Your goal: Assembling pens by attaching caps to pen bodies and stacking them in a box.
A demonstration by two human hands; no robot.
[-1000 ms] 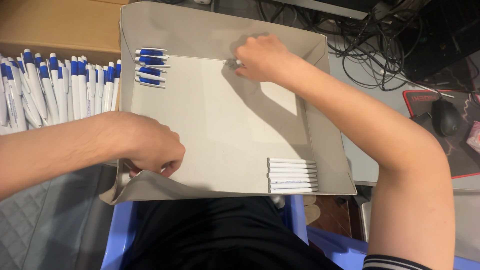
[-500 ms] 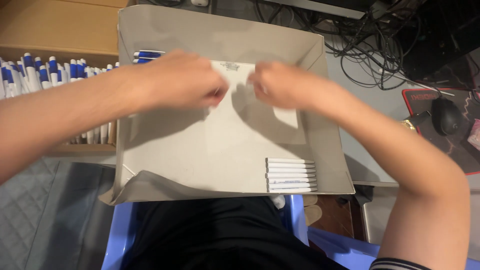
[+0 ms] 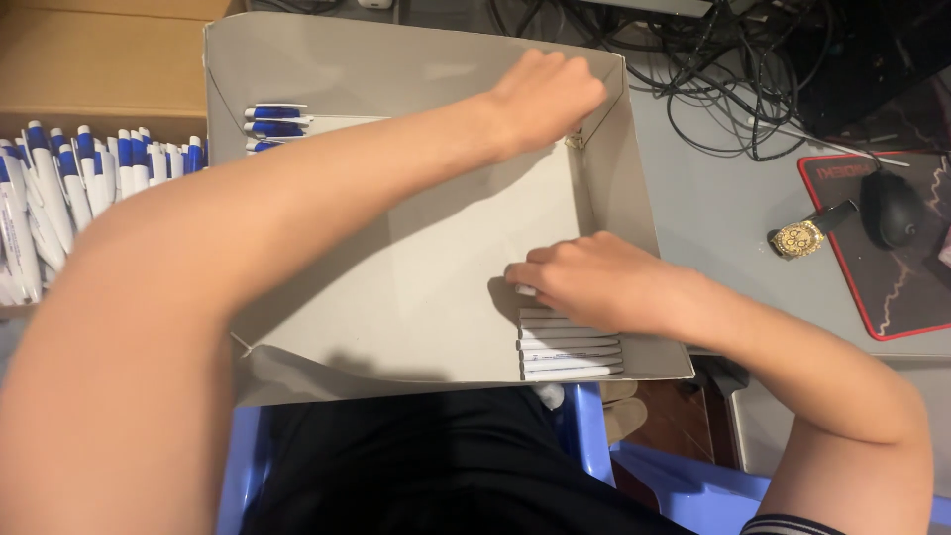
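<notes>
Both hands work inside the shallow grey cardboard tray [image 3: 416, 297] that rests on the person's lap. Reaching across, the left hand [image 3: 540, 99] sits at the tray's far right corner with its fingers curled in, and whether it grips anything there cannot be told. Nearer, the right hand [image 3: 584, 282] lies palm down at the near right corner, fingers loosely bent, pressing what looks like one white pen onto the top of the row of white pens [image 3: 570, 349] laid side by side against the tray's right wall. Judging by how things lie, the filling has barely begun: that short row takes up only the near right corner, a second small group of blue-and-white pens [image 3: 277, 124] lies at the far left corner, and the wide floor between them is bare. Left of the tray, a brown cardboard box [image 3: 99, 59] holds a dense stock of blue-capped pens [image 3: 69, 188], so most of the supply seems yet to be moved. On the grey desk [image 3: 723, 178] to the right lie tangled black cables [image 3: 713, 69], a mouse [image 3: 892, 208] on a red-edged mat, and a gold wristwatch [image 3: 797, 238].
</notes>
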